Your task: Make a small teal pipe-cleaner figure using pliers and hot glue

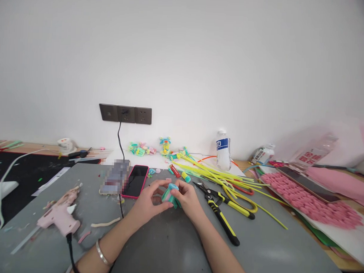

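Observation:
My left hand [148, 203] and my right hand [188, 197] meet over the grey mat [172, 247], both pinching a small rolled piece [169, 194] of teal, green and pink fuzzy wire. The left fingers curl around its left side, and the right fingers close on its top and right side. A silver bracelet [102, 254] sits on my left wrist. Just right of my right hand lie yellow-and-black pliers [223, 217].
A pink glue gun [59, 216] lies at the left with its black cord. A phone in a red case [136, 180] lies ahead. Yellow fuzzy wires [225, 180], a water bottle [223, 150], small finished figures [165, 146] and a board of pink coils [311, 200] fill the right.

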The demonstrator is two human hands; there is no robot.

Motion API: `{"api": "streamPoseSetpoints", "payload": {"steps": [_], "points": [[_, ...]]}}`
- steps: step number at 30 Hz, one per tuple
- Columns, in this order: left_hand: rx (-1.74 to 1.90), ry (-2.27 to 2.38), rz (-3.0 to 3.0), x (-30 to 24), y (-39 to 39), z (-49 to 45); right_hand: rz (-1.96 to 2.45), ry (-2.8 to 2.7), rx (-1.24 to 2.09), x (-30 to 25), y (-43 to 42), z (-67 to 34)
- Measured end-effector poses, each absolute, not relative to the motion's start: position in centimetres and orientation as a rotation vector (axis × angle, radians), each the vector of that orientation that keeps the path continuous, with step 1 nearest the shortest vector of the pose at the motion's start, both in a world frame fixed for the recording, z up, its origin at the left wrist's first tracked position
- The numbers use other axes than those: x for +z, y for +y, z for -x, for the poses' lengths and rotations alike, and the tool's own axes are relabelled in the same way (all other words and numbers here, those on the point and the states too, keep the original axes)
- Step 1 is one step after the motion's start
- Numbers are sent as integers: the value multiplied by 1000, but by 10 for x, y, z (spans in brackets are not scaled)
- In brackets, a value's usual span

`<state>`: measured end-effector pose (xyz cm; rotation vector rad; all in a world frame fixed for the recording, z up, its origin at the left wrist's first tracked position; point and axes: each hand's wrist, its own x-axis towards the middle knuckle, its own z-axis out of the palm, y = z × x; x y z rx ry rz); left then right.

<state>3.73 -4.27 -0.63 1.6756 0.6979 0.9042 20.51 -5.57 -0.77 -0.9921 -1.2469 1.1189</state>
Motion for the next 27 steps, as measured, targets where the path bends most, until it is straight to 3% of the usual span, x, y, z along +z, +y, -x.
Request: {"api": "streamPoseSetpoints", "payload": {"steps": [8,27], "points": [[1054,832,-2083,-4,-46,-35,1068,-1251,1243,-11,-60,-202],[1021,843,-2075,5,-40,-28,1024,-1159,1451,-10,-65,-199]]}}
